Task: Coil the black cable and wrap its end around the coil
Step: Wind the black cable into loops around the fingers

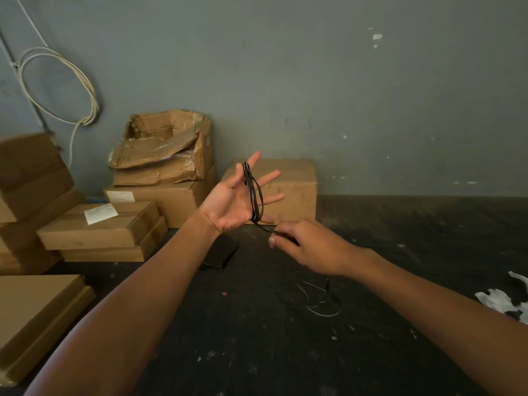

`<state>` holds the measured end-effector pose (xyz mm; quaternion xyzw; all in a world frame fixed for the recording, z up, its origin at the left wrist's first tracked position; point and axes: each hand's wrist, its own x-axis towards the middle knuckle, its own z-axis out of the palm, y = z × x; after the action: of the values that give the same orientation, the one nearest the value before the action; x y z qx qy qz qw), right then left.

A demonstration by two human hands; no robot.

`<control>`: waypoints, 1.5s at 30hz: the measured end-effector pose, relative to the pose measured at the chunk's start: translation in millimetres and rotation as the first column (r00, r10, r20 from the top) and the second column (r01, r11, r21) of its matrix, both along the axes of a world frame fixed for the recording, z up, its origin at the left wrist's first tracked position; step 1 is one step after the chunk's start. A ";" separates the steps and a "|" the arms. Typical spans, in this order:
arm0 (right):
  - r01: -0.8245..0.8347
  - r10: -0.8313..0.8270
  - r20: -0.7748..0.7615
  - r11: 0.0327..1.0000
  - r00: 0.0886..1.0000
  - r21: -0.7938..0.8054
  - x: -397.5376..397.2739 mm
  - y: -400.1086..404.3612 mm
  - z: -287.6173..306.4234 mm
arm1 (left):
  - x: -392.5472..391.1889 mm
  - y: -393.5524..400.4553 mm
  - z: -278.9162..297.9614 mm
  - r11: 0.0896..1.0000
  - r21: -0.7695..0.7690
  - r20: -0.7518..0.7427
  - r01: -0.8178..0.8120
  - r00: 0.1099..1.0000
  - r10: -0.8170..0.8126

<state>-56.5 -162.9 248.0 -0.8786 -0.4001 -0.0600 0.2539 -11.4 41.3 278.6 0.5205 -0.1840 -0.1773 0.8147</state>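
Note:
My left hand (233,202) is raised palm-up with its fingers spread, and a few loops of the thin black cable (253,192) hang around them from the fingertips down to the heel of the palm. From the bottom of the loops the cable runs right into my right hand (307,247), which pinches it just below and right of the left hand. The loose rest of the cable (321,301) drops from the right hand and lies in curls on the dark floor.
Cardboard boxes (114,224) are stacked along the left, with one box (288,190) against the grey wall behind my hands. A white cable coil (61,84) hangs on the wall. A dark flat object (220,255) lies under my left wrist; white scraps (505,300) lie at right.

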 end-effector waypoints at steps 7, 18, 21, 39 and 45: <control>0.061 -0.039 0.125 0.982 0.991 -0.180 5.1 -15.9 37.9 | 0.9 6.6 -21.3 0.991 0.124 -0.044 0.040 0.998 -0.035; 0.104 -0.055 0.254 0.978 0.966 -0.181 22.0 -17.1 89.3 | -9.2 3.7 -33.1 0.887 0.356 -0.122 0.293 0.956 -0.267; 0.105 -0.055 0.303 0.983 0.951 -0.150 26.1 -14.8 96.6 | -15.2 -1.1 -29.9 0.826 0.412 -0.148 0.384 0.923 -0.355; 0.007 -0.013 0.023 0.976 1.000 0.218 54.9 -11.1 47.4 | -41.3 -7.4 20.4 0.784 0.177 0.007 0.595 0.796 -0.606; -0.054 0.095 -0.144 0.962 0.985 0.266 29.0 18.2 1.2 | -37.6 -10.8 35.0 0.833 0.089 0.126 0.547 0.823 -0.554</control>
<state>-27.4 -144.7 249.2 -0.8238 -0.4003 -0.0337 0.4000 -48.9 30.5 313.6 0.4766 -0.3812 -0.3703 0.7003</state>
